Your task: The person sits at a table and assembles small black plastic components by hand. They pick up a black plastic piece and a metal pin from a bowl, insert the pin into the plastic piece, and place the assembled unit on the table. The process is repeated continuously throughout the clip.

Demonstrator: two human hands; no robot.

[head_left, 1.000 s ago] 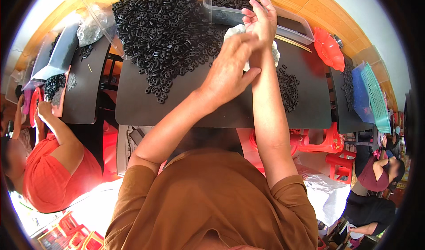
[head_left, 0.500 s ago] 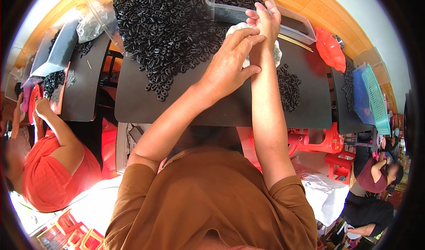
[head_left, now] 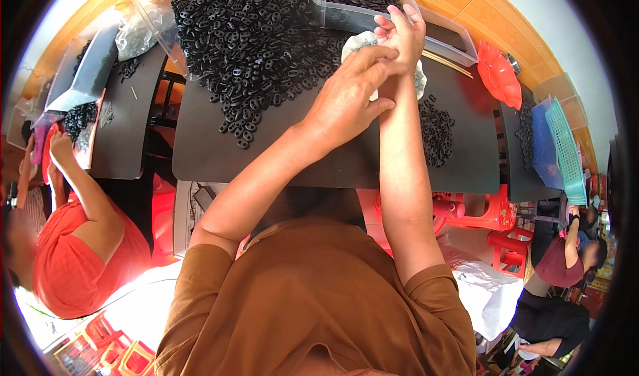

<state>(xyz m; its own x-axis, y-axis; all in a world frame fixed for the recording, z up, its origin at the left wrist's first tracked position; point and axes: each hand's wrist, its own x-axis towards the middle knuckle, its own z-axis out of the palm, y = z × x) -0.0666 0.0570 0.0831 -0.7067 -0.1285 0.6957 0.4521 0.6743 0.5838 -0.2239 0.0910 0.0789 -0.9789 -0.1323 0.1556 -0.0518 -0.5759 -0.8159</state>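
While my left hand, thumb apart from its fingers, rested across my right wrist and my loosely curled right hand appeared empty, black pieces, seemingly light, stiff and best edge-pinched, lay heaped ahead-left on the table.

Looks like shiny plastic on the black two-hole pieces and red wavy bowl. See-through plastic on the bin. Smooth and dull on the desk. Like wood on the sticks. Dull cloth on the shirt.
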